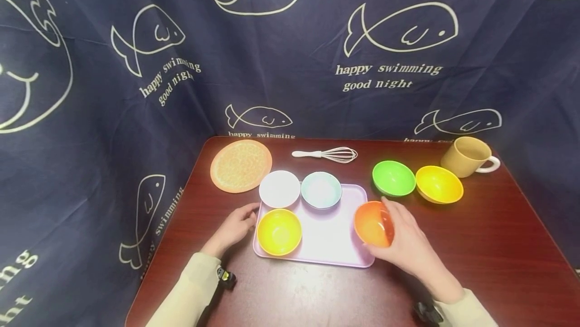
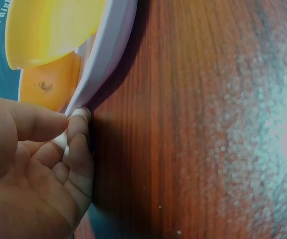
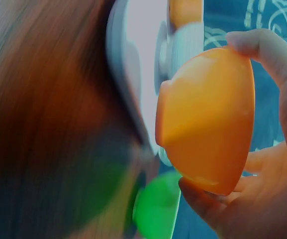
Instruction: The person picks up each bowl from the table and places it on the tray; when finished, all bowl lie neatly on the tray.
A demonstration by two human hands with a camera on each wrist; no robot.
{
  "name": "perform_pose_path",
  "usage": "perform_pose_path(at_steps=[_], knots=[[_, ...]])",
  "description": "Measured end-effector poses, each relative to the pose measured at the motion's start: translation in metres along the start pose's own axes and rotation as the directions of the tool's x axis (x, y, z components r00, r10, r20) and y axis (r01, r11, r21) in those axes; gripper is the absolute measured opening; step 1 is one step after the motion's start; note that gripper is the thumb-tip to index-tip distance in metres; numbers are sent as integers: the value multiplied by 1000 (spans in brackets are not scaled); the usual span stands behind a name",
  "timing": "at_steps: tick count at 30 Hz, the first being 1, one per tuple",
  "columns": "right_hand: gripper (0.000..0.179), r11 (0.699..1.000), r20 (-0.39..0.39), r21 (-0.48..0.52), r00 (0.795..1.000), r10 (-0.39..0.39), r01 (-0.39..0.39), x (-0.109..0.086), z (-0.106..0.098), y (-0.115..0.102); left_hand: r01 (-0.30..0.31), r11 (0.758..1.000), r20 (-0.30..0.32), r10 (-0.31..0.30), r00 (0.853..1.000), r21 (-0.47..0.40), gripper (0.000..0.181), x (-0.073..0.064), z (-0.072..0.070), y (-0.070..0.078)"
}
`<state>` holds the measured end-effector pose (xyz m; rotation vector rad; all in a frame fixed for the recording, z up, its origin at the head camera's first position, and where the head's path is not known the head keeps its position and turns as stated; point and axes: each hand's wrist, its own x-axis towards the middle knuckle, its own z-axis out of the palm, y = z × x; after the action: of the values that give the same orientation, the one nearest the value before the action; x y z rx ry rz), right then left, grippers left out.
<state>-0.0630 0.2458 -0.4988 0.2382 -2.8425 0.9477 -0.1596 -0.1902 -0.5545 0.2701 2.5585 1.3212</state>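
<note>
My right hand [image 1: 408, 241] grips an orange bowl [image 1: 372, 223] by its rim, over the right end of the pink tray [image 1: 323, 236]. In the right wrist view the bowl [image 3: 208, 119] is held off the tray, thumb and fingers on opposite sides of its rim. At the tray's left edge, my left hand [image 1: 235, 226] pinches the tray rim between thumb and fingers, as the left wrist view shows. On the tray stand a white bowl [image 1: 279, 189], a pale blue bowl [image 1: 321, 190] and a yellow bowl [image 1: 279, 232].
Behind the tray lie a round orange mat [image 1: 241, 166] and a white whisk [image 1: 326, 154]. To the right stand a green bowl [image 1: 393, 178], another yellow bowl [image 1: 439, 184] and a tan mug [image 1: 467, 157] with a white handle. A dark blue curtain [image 1: 317, 65] borders the table.
</note>
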Motion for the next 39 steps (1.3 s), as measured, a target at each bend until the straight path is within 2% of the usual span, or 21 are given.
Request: perform_pose_path(at_steps=[4, 10, 16, 19, 22, 27, 32, 39], knots=[[110, 998, 17, 34, 999, -52, 51, 3, 17, -18, -1, 1000, 5, 1, 1000, -16, 42, 1, 0, 0], [99, 995, 17, 56, 996, -87, 86, 5, 43, -40, 6, 1000, 4, -6, 1000, -29, 41, 1, 0, 0], [99, 983, 17, 88, 987, -161, 159, 6, 66, -51, 23, 999, 15, -23, 1000, -22, 41, -4, 1, 0], [99, 978, 5, 97, 982, -187, 186, 5, 75, -55, 13, 1000, 21, -12, 1000, -24, 41, -5, 2, 1], [100, 976, 3, 106, 982, -191, 189, 6, 79, -60, -6, 1000, 17, 6, 1000, -24, 41, -6, 1, 1], [102, 971, 25, 135, 979, -205, 200, 8, 82, -67, 13, 1000, 12, -13, 1000, -28, 41, -5, 1, 2], [109, 972, 36, 124, 978, -207, 201, 11, 81, -72, 0, 999, 12, 1, 1000, -32, 41, -3, 1, 3], [113, 971, 45, 126, 977, -210, 203, 13, 82, -75, 3, 1000, -10, -3, 1000, 24, 39, -4, 0, 5]])
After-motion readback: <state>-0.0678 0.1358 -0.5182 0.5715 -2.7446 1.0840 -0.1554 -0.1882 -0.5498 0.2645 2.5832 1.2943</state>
